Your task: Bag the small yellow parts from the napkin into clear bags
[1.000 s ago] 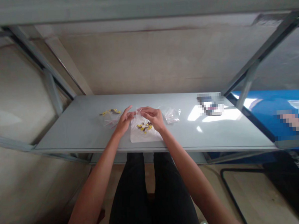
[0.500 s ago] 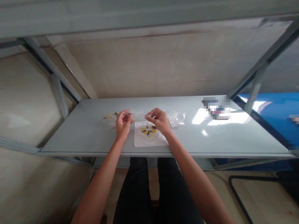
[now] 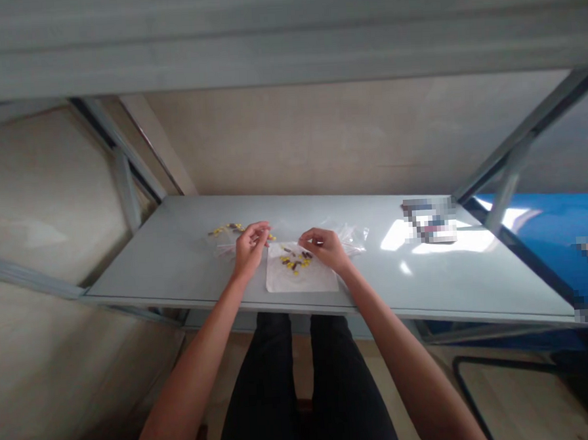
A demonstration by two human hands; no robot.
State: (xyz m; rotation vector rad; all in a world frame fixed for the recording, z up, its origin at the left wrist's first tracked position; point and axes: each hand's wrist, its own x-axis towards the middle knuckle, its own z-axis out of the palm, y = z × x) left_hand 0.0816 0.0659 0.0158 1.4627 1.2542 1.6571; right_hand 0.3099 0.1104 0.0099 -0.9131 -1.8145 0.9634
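Along the middle of a grey metal shelf (image 3: 426,292), your left hand (image 3: 250,250) pinched narrowly, its hold unclear, beside a clear plastic bag (image 3: 221,242) of yellow and dark pieces. Your right hand (image 3: 326,250), fingers curled, neared loose pieces (image 3: 293,263) on a white sheet (image 3: 302,280), with a second clear bag (image 3: 354,240) to the right.

Nothing here can be read: no word, number or brand. The flat dark-and-white object (image 3: 429,221) on the pale grey metal shelf (image 3: 153,267) is pixelated past reading, and so is the patch on the glossy blue surface (image 3: 532,247) at the right edge. The small clear plastic bag (image 3: 354,238) shows no legible print either, though it is too small to be sure.
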